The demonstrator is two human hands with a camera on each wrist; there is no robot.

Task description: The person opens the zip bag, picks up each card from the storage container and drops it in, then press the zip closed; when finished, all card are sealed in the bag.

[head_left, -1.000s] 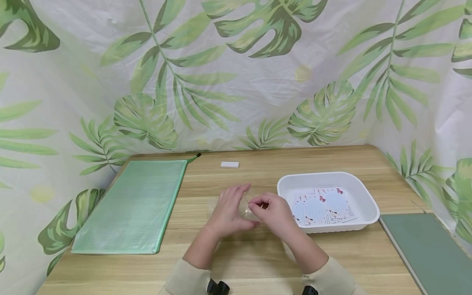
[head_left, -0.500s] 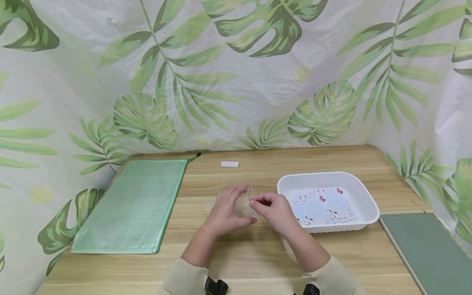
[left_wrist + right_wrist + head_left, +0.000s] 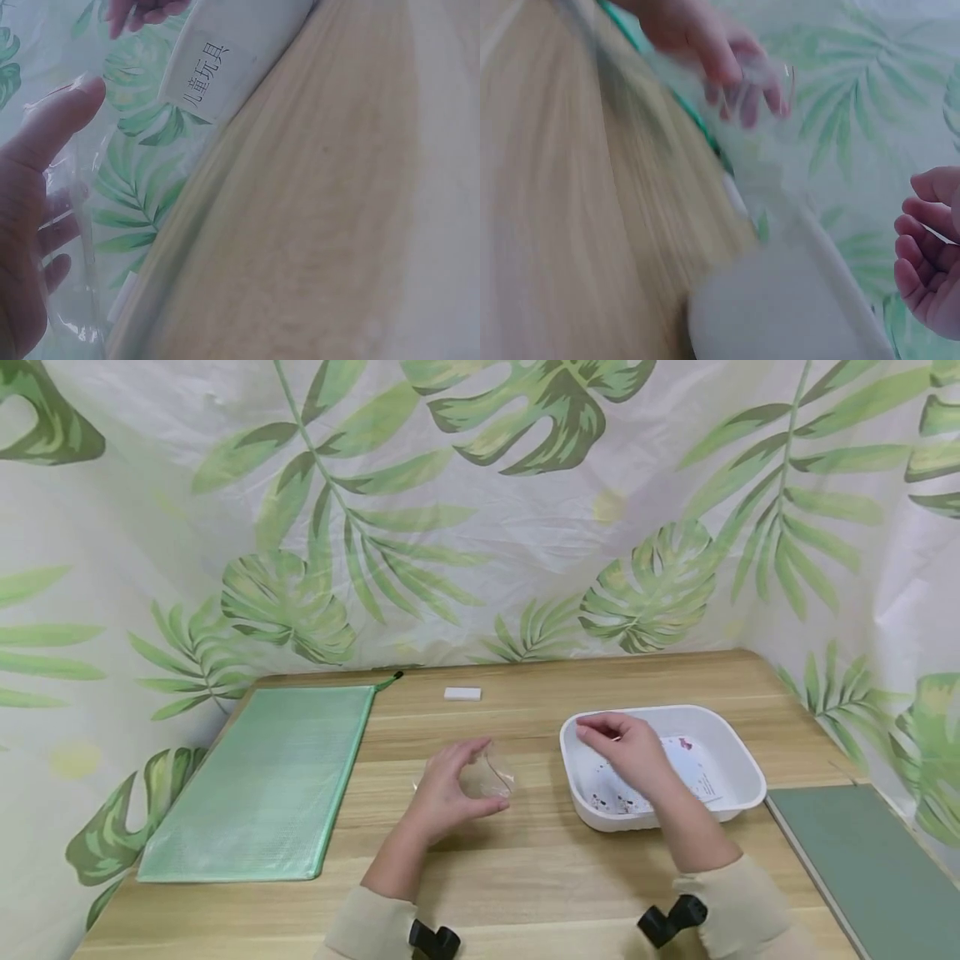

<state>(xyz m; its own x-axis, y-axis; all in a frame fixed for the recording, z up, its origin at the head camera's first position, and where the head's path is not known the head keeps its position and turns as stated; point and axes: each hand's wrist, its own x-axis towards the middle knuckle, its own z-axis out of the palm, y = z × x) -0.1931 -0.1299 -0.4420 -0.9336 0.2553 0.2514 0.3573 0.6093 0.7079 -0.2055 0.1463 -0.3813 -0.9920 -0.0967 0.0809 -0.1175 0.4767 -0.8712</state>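
My left hand point(image 3: 442, 793) holds a clear plastic bag point(image 3: 491, 775), its thumb and fingers curled round the sides, over the middle of the table. In the left wrist view the thumb lies along the near side of the film, and other fingers show through it. My right hand point(image 3: 630, 756) hovers above the left part of a white plastic tray point(image 3: 731, 718). Its fingers are loosely curled, and the right wrist view shows nothing between them. Several printed paper cards point(image 3: 697, 774) lie in the tray, partly covered by that hand.
A green mesh zip pouch point(image 3: 262, 785) lies at the left of the wooden table point(image 3: 525, 893). Near the back edge is a small white block point(image 3: 462, 693). A grey-green board point(image 3: 862, 852) lies at the right edge. Leaf-patterned cloth point(image 3: 555, 527) hangs behind.
My right hand has let go of the bag's edge and moved right and up over the tray. The left hand stays nearly in place with the bag. The head view has shifted slightly.
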